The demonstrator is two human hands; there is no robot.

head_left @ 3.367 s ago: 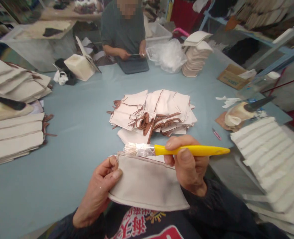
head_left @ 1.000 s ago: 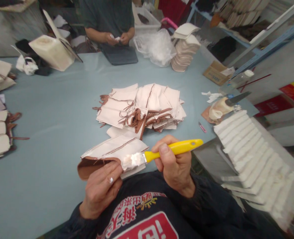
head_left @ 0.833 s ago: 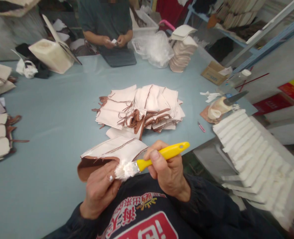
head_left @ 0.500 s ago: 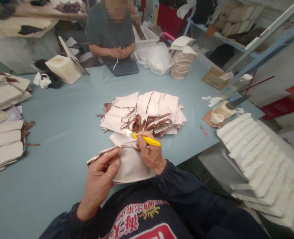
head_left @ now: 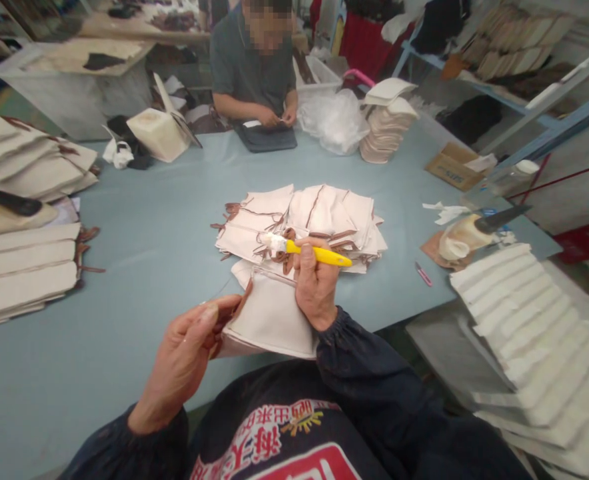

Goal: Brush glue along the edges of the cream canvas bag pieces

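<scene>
My right hand (head_left: pixel 317 283) grips a brush with a yellow handle (head_left: pixel 324 254), its bristles coated in white paste and pointing left. A pale beige sewn leather piece (head_left: pixel 274 310) with a brown inner side is between my hands, close to my body. With fingers and thumb closed, my left hand (head_left: pixel 187 353) pinches its left edge. The right hand's lower side rests against the piece's right edge. Just beyond lies a heap of similar beige pieces (head_left: pixel 319 213) with brown edges and loose cords; the brush tip is over its near side.
Stacks of beige pieces (head_left: pixel 24 260) lie at the left. On the right are a glue pot with a dark handle (head_left: pixel 457 237), pink snips (head_left: pixel 423 274) and rows of pale strips (head_left: pixel 529 313). Across the table (head_left: pixel 149 227), a person handles a dark flat piece (head_left: pixel 267 138).
The brush has lifted off the leather piece and moved away from me. The piece has turned, and my left hand has shifted down its left edge. My view has swung left.
</scene>
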